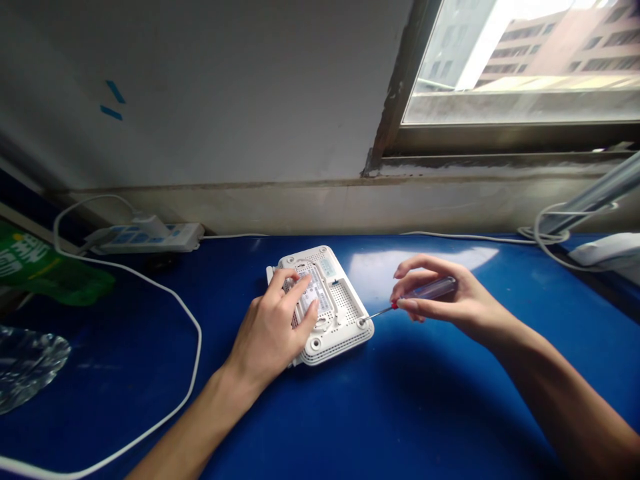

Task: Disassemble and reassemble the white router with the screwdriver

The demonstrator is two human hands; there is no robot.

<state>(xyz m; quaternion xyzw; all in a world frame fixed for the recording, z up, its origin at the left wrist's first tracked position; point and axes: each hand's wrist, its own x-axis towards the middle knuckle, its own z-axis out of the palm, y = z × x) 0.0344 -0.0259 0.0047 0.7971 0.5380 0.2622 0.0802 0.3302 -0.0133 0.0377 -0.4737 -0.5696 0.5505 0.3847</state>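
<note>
A white plastic router-like box lies on the blue table with its vented, labelled underside facing up. My left hand rests across its left part, fingers spread over the label and the vents; the palm hides the near left edge. In my right hand, pinched between thumb and fingers, is a screwdriver with a clear purplish handle and a red collar. Its thin shaft slants down to the left, the tip at the round corner hole on the box's right. Whether a screw sits there is too small to tell.
A white power strip with a plug stands by the wall. Its white cable loops over the table's left side, near a green bottle and a clear plastic bottle. Another cable winds round a metal pole at right.
</note>
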